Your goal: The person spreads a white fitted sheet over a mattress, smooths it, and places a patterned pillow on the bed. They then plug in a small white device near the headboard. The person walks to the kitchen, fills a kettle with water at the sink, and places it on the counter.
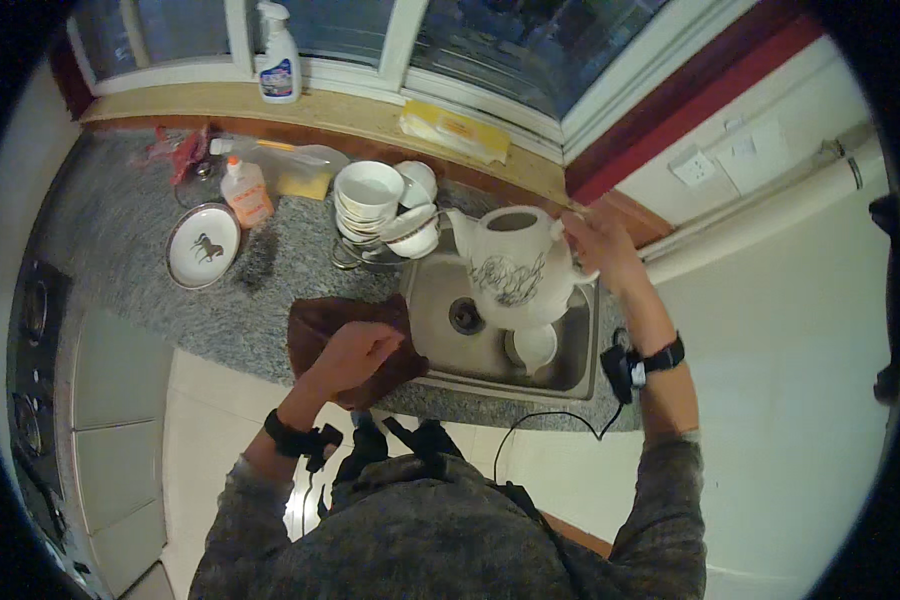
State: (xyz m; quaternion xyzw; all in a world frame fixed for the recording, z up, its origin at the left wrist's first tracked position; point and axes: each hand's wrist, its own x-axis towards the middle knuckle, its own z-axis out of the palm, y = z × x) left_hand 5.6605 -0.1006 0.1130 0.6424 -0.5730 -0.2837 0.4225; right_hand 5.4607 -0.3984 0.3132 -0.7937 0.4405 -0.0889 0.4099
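A white teapot point(514, 266) with a dark floral pattern and an uncovered top opening hangs over the stainless steel sink point(436, 322). My right hand point(606, 251) grips it at the handle side. Beneath it, a small white cup point(536, 345) lies in the basin, to the right of the drain point(466, 316). My left hand point(356, 358), fingers curled, is over a brown cloth point(311, 319) at the sink's left side. The cloth reaches past the counter's front edge. Whether the curled fingers pinch it is hidden.
Stacked white bowls point(367, 191) stand behind the sink's left corner. Further left on the granite counter point(285, 262) are a horse-patterned plate point(204, 246) and an orange-and-white squeeze bottle point(247, 193). A spray bottle point(278, 60) and a yellow packet point(454, 131) sit on the windowsill.
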